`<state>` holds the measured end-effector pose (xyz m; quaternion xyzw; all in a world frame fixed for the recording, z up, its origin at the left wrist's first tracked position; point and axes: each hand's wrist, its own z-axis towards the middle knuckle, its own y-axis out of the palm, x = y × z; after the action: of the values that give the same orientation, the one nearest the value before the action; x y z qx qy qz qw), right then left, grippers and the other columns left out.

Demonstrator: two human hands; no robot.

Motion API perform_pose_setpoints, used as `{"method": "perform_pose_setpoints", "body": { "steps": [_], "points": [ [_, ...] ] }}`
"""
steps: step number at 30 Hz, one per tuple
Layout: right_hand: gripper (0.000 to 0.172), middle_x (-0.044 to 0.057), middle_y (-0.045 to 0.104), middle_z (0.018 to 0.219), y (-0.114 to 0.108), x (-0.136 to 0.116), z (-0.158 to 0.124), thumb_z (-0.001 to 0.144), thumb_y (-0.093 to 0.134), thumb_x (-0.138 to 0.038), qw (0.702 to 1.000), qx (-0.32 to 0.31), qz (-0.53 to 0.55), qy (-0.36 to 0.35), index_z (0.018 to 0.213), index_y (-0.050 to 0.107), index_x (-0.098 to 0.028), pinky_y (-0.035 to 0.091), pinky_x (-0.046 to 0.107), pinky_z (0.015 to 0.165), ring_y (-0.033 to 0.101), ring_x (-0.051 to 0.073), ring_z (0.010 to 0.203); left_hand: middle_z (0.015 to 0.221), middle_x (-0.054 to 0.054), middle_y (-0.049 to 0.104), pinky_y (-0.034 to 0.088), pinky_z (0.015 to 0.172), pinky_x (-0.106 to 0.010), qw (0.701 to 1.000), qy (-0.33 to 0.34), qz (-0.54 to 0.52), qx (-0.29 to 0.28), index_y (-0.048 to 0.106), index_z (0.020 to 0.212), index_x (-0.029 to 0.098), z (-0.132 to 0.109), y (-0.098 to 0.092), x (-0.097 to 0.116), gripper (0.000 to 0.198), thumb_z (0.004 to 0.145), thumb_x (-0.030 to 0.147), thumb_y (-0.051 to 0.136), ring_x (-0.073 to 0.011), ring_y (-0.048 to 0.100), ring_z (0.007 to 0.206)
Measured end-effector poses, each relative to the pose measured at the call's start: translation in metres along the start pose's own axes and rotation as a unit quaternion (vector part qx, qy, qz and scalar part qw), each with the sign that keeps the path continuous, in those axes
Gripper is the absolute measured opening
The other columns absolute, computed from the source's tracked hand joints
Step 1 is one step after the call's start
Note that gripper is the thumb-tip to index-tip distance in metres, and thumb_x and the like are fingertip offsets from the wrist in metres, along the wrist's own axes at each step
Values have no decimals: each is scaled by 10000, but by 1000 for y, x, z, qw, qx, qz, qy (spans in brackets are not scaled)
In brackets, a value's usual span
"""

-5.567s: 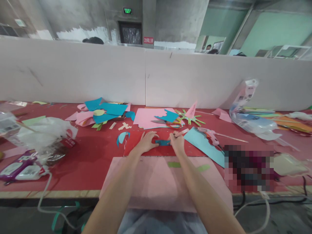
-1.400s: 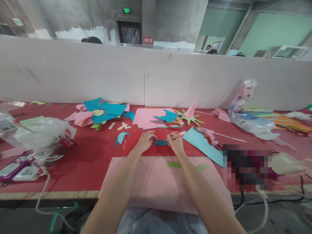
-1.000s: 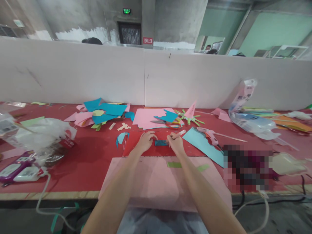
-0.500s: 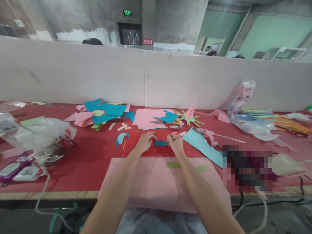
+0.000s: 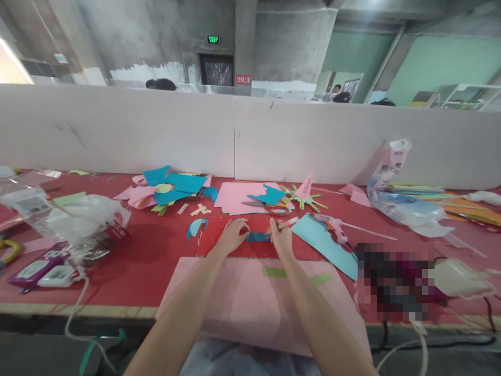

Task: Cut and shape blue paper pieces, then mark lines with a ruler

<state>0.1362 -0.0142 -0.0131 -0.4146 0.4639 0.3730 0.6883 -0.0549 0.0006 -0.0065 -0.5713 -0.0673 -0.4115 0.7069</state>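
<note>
Dark-blue rectangular paper strip (image 5: pixel 258 237): on the red rectangular sheet (image 5: pixel 256 250), between both hands.
Left hand (image 5: pixel 234 236): strip's nine o'clock, fingers bent, seemingly steadying it; whether pinching, cannot tell.
Right hand (image 5: pixel 281 238): three o'clock, fingers round a slim pale-pink stick (image 5: pixel 289 222), probably for control.

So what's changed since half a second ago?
Mostly the view, which seems to have tipped up: most things sit lower in the picture, and a yellow loop has come into sight at the left edge. No new grasp or release is visible. The left hand stays by the blue strip's left end; the right hand keeps its pen-like stick. Scissors and glue gun lie unmoved.
</note>
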Motion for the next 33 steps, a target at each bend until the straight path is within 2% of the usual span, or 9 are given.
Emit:
{"method": "perform_pose_setpoints", "body": {
  "steps": [4, 8, 14, 21, 25, 33],
  "points": [
    [456, 0, 539, 390, -5, -1, 3, 816, 451, -600, 999, -46, 11, 11, 550, 506, -234, 503, 268, 536, 619, 187, 472, 1216, -59, 608, 329, 1061, -405, 1000, 1, -12, 6, 626, 820, 212, 0, -1, 0, 60, 792, 177, 587, -211, 497, 1204],
    [435, -9, 551, 402, -9, -5, -1, 795, 495, -599, 996, -76, 45, 4, 563, 496, -231, 504, 272, 534, 595, 170, 441, 1199, -57, 616, 354, 1045, -397, 1000, -7, -25, 16, 629, 777, 210, 0, -2, 1, 55, 775, 168, 594, -214, 519, 1176],
    [410, -16, 569, 431, -10, -12, -8, 782, 531, -591, 995, -82, 52, -9, 602, 494, -225, 471, 263, 488, 540, 146, 392, 1177, -61, 623, 374, 1030, -382, 999, 4, -28, 20, 636, 761, 203, 2, 0, -4, 36, 770, 180, 609, -205, 550, 1131],
    [414, -1, 592, 478, -14, -14, -8, 790, 521, -590, 994, -94, -10, -59, 604, 528, -220, 468, 254, 590, 647, 183, 590, 1149, -65, 634, 410, 998, -357, 999, 8, -37, 31, 644, 770, 200, 0, -2, -3, 45, 781, 189, 602, -201, 557, 1119],
    [411, -8, 578, 459, -12, -10, -6, 782, 521, -598, 994, -87, -19, -69, 607, 514, -227, 480, 272, 598, 644, 190, 579, 1140, -68, 638, 423, 983, -346, 999, 17, -34, 37, 643, 778, 195, -1, -2, -4, 52, 782, 177, 595, -195, 574, 1086],
    [398, -35, 515, 382, -9, -5, -3, 760, 568, -547, 996, -69, 31, -48, 574, 378, -251, 481, 266, 521, 641, 199, 526, 1117, -57, 646, 425, 985, -339, 998, 22, -45, 44, 642, 770, 196, -1, -1, -5, 82, 777, 143, 580, -188, 585, 1066]
  ]
}}
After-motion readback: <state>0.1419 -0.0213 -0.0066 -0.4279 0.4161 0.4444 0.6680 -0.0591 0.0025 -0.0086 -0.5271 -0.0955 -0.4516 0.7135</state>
